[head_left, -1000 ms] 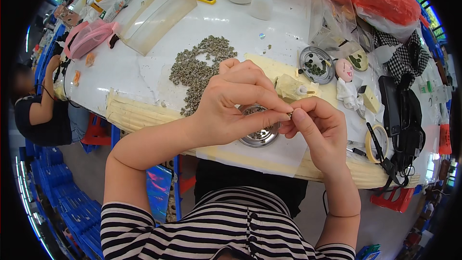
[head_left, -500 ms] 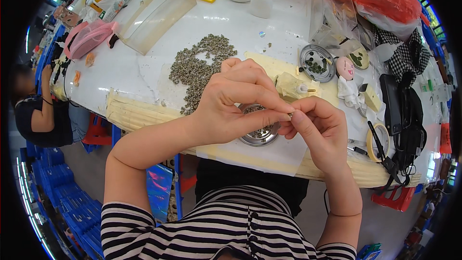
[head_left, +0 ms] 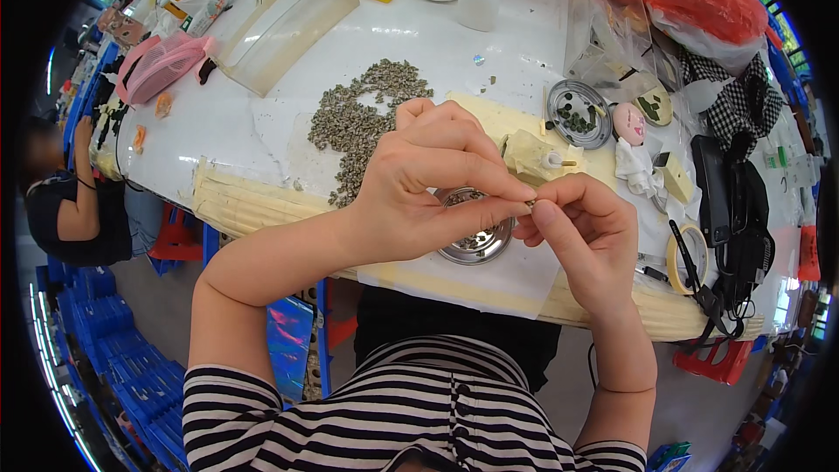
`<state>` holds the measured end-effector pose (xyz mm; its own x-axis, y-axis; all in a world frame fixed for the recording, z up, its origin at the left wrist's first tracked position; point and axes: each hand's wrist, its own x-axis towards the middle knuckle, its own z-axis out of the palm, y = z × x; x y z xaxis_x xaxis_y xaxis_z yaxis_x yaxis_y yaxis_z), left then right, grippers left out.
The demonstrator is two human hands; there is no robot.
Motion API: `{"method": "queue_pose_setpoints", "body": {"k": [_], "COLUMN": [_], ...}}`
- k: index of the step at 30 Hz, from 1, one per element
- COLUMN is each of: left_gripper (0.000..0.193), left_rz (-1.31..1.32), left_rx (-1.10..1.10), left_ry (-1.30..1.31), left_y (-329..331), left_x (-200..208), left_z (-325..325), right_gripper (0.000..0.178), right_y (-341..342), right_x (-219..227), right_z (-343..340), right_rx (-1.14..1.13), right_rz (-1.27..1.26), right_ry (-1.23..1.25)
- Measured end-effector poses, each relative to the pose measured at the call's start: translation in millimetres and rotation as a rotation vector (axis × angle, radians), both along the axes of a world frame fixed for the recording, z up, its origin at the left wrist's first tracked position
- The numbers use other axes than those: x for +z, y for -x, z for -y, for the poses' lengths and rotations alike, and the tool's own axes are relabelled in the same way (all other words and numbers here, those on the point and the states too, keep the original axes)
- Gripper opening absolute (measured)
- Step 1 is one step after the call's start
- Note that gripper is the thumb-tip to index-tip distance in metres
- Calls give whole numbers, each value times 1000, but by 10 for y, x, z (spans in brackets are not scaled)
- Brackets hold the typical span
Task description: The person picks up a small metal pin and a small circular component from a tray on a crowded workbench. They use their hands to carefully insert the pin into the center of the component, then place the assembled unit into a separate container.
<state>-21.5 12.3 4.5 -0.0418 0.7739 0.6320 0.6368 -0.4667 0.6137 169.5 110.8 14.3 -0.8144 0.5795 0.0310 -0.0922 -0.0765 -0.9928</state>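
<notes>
- Both hands, the left hand [head_left: 428, 182] and the right hand [head_left: 587, 236], appear slightly farther right than in the preceding frame. Items on the table [head_left: 253, 140] show a similar small shift; the pinch is unchanged.
- Far left: a co-worker [head_left: 79, 210] in a dark top sits beside the table.
- Left part of table: a pink mesh bag [head_left: 166, 70], then a clear curved plastic sheet [head_left: 284, 31].
- Left of centre: a spread pile of small grey-brown pieces [head_left: 371, 109] lies on the table, partly behind the left hand.
- Left hand: thumb and forefinger are narrowed together at the tips; the other fingers are bent above them.
- Centre: a round metal dish [head_left: 481, 255] containing similar pieces lies below the left hand, partly covered by it. A white squeeze bottle [head_left: 478, 4] stands upright at the back.
- Small piece [head_left: 531, 204]: located between the meeting fingertips of both hands, mostly hidden; its shape cannot be told.
- Right hand: thumb and forefinger are narrowed on the same piece; the remaining fingers are curled.
- Right of centre: a yellowish block [head_left: 530, 156] lies just behind the fingertips; a second metal dish [head_left: 599, 134] holds dark green pieces.
- Far right: a tape roll [head_left: 672, 264] lies near a black phone [head_left: 710, 192].
</notes>
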Motion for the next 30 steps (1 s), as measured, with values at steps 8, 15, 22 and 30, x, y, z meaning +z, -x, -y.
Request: {"method": "queue_pose_setpoints", "body": {"k": [8, 15, 22, 30], "left_gripper": [19, 20, 15, 12], "left_rz": [0, 132, 150, 210], "left_rx": [2, -113, -115, -159], "left_ry": [1, 41, 117, 213], "left_y": [-2, 21, 46, 124], "left_x": [-3, -43, 14, 81], "left_z": [9, -25, -17, -14], "right_gripper": [7, 8, 11, 14], "right_y": [6, -2, 4, -41], "right_x": [-2, 22, 50, 35], "right_z": [-1, 7, 0, -2], "right_rx": [-14, 8, -63, -126], "right_rz": [2, 4, 8, -12], "right_ry": [-60, -4, -93, -168]}}
